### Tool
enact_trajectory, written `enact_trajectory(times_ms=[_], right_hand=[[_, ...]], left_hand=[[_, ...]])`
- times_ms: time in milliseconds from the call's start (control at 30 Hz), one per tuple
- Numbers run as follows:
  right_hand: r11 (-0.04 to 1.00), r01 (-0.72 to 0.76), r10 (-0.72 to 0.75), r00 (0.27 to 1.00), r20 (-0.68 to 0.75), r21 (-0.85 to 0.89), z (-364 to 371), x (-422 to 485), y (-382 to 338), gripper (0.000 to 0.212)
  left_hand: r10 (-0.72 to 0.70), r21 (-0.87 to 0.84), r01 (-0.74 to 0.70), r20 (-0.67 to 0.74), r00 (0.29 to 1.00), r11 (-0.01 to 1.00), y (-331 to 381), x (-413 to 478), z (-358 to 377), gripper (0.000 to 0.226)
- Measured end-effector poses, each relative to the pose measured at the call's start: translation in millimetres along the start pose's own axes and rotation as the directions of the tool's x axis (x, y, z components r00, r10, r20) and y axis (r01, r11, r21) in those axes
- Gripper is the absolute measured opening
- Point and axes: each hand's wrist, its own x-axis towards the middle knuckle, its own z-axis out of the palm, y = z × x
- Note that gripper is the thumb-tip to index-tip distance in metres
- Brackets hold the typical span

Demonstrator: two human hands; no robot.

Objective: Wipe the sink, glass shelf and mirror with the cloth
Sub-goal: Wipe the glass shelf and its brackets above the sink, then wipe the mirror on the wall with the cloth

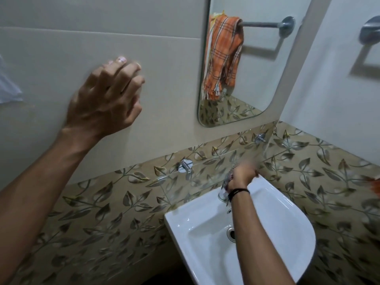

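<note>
While right hand [242,175] blurs at glass shelf [197,177], mirror [257,79] looks pending.
Grip state: left hand [107,95] loosely curled, empty; right hand cannot be told.

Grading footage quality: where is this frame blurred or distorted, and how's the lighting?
Head view: the right hand is motion-blurred by the glass shelf, so what it holds is unclear; the left hand is slightly smeared; the wide lens bends the mirror edge; light is dim, even.

Leaf-patterned tile band [102,202] below plain cream wall tiles [61,48]
</note>
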Motion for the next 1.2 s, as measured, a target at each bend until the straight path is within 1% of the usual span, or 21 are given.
enact_trajectory(times_ms=[33,100,200,333,467,567,633,700,767,800,833,867,933,967,1033,1100,1200], right_hand=[[1.000,0.003,-0.003,1.000,0.023,0.007,-3,-31,3,0.038],[0.999,0.047,-0.045,0.995,0.088,-0.019,-5,-80,16,0.036],[0.995,0.078,-0.068,0.986,0.153,-0.058,-10,-118,35,0.037],[0.984,0.104,-0.086,0.989,0.124,-0.144,-11,-97,14,0.036],[0.959,0.139,-0.127,0.990,0.064,-0.246,-15,-48,-23,0.038],[0.944,0.128,-0.113,0.991,0.069,-0.303,-19,-19,-43,0.041],[0.937,0.128,-0.109,0.991,0.073,-0.326,-20,-10,-49,0.043],[0.912,0.154,-0.128,0.987,0.092,-0.379,-23,-10,-50,0.051],[0.845,0.241,-0.193,0.970,0.147,-0.477,-27,-14,-45,0.056],[0.798,0.309,-0.249,0.951,0.185,-0.517,-30,-17,-40,0.055],[0.741,0.400,-0.325,0.916,0.233,-0.540,-32,-18,-35,0.052],[0.673,0.502,-0.407,0.865,0.294,-0.544,-36,-21,-29,0.048],[0.547,0.676,-0.539,0.736,0.410,-0.494,-43,-27,-20,0.044],[0.518,0.729,-0.581,0.684,0.441,-0.448,-46,-30,-18,0.039],[0.528,0.771,-0.631,0.637,0.443,-0.358,-50,-35,-26,0.030],[0.522,0.795,-0.676,0.606,0.419,-0.308,-51,-38,-42,0.029],[0.461,0.817,-0.747,0.568,0.345,-0.347,-47,-37,-77,0.029]], left_hand=[[0.003,0.008,-0.003,-0.006,1.000,1.000,0,0,0,0.040],[0.005,0.011,-0.005,-0.008,1.000,1.000,1,-1,0,0.040],[-0.009,-0.012,0.009,0.013,1.000,1.000,-1,-1,-1,0.040],[-0.023,-0.060,0.024,0.018,1.000,0.998,-1,0,-4,0.039],[-0.137,-0.185,0.141,0.031,0.990,0.973,8,2,-3,0.034],[-0.177,-0.231,0.186,0.058,0.982,0.955,29,2,-1,0.034],[-0.171,-0.243,0.184,0.072,0.983,0.953,47,2,-2,0.035],[-0.134,-0.258,0.153,0.090,0.987,0.954,66,3,-3,0.035],[-0.086,-0.289,0.121,0.132,0.988,0.950,85,5,-2,0.036],[-0.062,-0.306,0.108,0.157,0.986,0.946,94,5,-1,0.037],[-0.037,-0.318,0.095,0.182,0.983,0.943,102,4,1,0.038],[-0.015,-0.328,0.084,0.207,0.978,0.941,110,2,3,0.038],[0.010,-0.339,0.071,0.234,0.972,0.938,124,-3,5,0.039],[0.012,-0.340,0.072,0.238,0.971,0.938,128,-6,5,0.038],[-0.006,-0.340,0.092,0.246,0.969,0.936,134,-9,5,0.038],[-0.031,-0.342,0.126,0.269,0.963,0.931,136,-9,5,0.038],[-0.058,-0.338,0.161,0.296,0.954,0.927,137,-6,5,0.039]])
